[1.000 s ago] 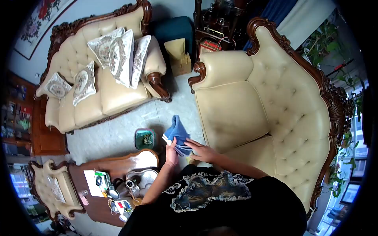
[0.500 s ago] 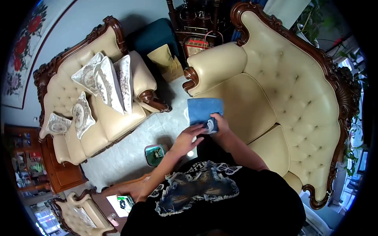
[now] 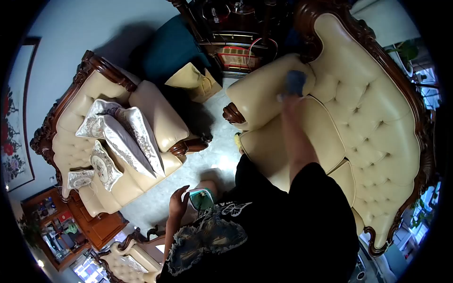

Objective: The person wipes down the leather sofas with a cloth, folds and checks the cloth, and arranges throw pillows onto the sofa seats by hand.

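Observation:
My right hand [image 3: 288, 98], smeared by motion, presses a blue cloth [image 3: 296, 82] against the padded armrest of the cream leather sofa [image 3: 271, 85] on the right. The cloth is bunched under the fingers, near where the armrest meets the backrest. Lower down, my left hand [image 3: 179, 200] hangs free with its fingers loosely curved and apart, holding nothing. Close beside it on the floor stands a small bin [image 3: 202, 199] with a green inside, partly hidden by my shirt.
Another cream sofa [image 3: 106, 200] on the left carries several patterned cushions [image 3: 123, 146]. A brown paper bag [image 3: 207, 89] stands between the sofas, before a dark teal covered piece [image 3: 172, 49]. A dark wooden cabinet [image 3: 231, 35] holds a red box [image 3: 236, 57].
My right hand has carried the cloth from in front of my body up onto the armrest. My left hand has let go of the cloth and dropped toward the bin. The view has turned.

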The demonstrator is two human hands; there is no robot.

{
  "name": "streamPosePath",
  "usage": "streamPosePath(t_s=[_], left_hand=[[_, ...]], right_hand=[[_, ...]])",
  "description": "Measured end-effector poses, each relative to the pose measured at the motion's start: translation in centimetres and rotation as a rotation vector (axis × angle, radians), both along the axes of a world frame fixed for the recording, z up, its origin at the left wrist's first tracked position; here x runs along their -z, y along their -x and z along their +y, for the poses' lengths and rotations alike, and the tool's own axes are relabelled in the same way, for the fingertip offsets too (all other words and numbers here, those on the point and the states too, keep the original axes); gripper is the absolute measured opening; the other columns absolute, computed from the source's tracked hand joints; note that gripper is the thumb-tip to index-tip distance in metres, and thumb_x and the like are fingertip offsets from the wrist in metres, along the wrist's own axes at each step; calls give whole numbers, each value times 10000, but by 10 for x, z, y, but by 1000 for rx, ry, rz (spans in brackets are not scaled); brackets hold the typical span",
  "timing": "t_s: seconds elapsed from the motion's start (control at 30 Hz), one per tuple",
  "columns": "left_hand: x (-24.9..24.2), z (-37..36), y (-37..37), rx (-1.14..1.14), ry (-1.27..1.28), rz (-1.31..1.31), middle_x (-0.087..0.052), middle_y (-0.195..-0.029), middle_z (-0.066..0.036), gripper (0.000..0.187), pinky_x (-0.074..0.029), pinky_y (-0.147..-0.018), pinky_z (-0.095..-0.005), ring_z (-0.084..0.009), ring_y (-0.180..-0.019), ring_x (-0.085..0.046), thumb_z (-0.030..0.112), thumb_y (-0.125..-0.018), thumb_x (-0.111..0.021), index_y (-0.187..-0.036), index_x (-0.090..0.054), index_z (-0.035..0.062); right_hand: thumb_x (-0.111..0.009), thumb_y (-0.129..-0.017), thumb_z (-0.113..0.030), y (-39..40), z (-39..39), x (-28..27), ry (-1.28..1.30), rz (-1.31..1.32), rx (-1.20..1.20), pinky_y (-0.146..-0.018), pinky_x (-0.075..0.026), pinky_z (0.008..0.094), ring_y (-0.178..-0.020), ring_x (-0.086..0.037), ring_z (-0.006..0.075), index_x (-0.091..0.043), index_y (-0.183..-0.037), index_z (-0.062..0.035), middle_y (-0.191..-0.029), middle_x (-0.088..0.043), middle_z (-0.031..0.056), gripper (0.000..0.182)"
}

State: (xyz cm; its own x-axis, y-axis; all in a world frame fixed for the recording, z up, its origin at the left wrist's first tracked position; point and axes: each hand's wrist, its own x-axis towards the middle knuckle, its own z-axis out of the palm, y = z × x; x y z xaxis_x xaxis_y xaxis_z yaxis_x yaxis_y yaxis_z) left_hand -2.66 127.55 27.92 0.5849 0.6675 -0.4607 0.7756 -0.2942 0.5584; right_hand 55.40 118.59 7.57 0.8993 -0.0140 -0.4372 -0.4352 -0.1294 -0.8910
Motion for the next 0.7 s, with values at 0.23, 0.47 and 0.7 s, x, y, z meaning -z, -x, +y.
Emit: streamPosePath(t_s=[0.23,0.47,0.7], left_hand=[[2,25,-27,-41,93,19,-690,-1132,-206,321,-508,-930,-431,-366,-1070,-655,147,-930,-635,-1240,-650,64],[4,44,2,-64,165,173,-687,-1118,-220,339,-512,-918,-431,-373,-1050,-658,173,-921,-636,-1234,-644,46],[6,52,-24,-80,242,173,-690,-1145,-203,339,-509,-931,-423,-366,-1073,-657,198,-923,-627,-1234,-650,65]], right_hand=[[-714,-738,-155,120,99,-20,768,-871,-965,-1166,-121,652,-1459,-316,255,-644,-1270,-358,-1516,-455,-85,574],[-642,-844,-393,-64,53,26,1218,-913,-847,-1140,-216,652,-1462,-308,266,-508,-1421,-342,-1551,-401,-36,594],[-490,-939,-595,-125,100,-33,1282,-382,-853,-1170,-160,653,-1446,-274,360,-466,-1480,-290,-1599,-332,21,622]])
